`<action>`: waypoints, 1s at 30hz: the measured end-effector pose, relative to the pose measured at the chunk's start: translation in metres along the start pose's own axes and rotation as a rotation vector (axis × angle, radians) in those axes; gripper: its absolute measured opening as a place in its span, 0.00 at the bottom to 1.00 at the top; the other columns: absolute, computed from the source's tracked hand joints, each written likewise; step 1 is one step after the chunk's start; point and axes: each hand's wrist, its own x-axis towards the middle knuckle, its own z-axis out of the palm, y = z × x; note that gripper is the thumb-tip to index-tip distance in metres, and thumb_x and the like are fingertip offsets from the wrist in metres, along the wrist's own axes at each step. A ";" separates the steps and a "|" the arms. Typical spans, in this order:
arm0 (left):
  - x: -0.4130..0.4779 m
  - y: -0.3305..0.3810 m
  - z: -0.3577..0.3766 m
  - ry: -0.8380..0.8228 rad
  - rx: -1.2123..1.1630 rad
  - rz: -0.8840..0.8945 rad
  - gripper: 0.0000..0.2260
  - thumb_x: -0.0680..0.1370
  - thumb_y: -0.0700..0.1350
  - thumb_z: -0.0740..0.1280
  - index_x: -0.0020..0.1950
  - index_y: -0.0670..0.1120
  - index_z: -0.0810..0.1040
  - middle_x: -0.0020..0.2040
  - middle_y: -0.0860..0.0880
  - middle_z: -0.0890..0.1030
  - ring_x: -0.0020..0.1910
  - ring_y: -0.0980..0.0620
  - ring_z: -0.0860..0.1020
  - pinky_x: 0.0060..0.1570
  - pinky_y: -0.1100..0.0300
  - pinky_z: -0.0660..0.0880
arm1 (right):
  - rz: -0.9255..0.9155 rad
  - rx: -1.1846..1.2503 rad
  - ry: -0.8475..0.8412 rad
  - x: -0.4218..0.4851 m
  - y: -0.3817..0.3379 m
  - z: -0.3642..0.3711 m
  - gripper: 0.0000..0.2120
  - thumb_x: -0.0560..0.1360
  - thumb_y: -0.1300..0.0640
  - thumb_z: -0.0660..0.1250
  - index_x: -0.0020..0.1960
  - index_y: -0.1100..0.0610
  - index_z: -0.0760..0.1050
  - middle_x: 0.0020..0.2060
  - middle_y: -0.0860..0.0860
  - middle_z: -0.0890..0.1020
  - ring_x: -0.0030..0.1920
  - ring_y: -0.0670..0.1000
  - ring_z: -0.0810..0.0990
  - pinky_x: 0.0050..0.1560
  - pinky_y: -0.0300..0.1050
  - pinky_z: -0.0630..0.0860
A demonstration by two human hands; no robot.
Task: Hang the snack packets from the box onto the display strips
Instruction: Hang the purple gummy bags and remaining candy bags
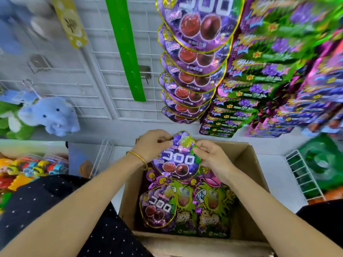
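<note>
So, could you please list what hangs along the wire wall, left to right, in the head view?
Yellow card tag → green plastic strip → column of purple rounded gummy packets → column of green-and-purple foil packets.

Open cardboard box [247, 162] of snack packets [185, 206] on a white surface [274, 173]

Left grip [152, 144], right grip [210, 157] pinching purple packet [176, 163], over cardboard box [249, 164]
</note>
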 end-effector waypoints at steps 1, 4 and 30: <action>-0.001 0.006 -0.001 0.008 0.009 0.027 0.04 0.74 0.39 0.68 0.42 0.38 0.78 0.37 0.44 0.76 0.36 0.53 0.72 0.44 0.59 0.71 | -0.030 -0.008 0.016 -0.003 -0.008 0.000 0.05 0.77 0.58 0.63 0.43 0.55 0.74 0.42 0.52 0.80 0.46 0.54 0.77 0.50 0.50 0.70; -0.005 0.030 -0.006 0.032 -0.074 0.086 0.05 0.75 0.38 0.67 0.39 0.41 0.76 0.34 0.46 0.74 0.33 0.56 0.69 0.34 0.69 0.66 | -0.180 -0.099 0.078 -0.009 -0.037 -0.001 0.09 0.77 0.53 0.64 0.47 0.59 0.75 0.42 0.58 0.77 0.43 0.50 0.75 0.46 0.45 0.69; 0.090 0.309 -0.177 0.429 -0.486 0.282 0.15 0.77 0.49 0.64 0.31 0.47 0.69 0.30 0.48 0.68 0.30 0.51 0.66 0.40 0.59 0.65 | -1.046 -0.644 0.758 0.002 -0.351 -0.031 0.12 0.75 0.62 0.63 0.56 0.53 0.77 0.54 0.49 0.81 0.57 0.52 0.77 0.57 0.49 0.72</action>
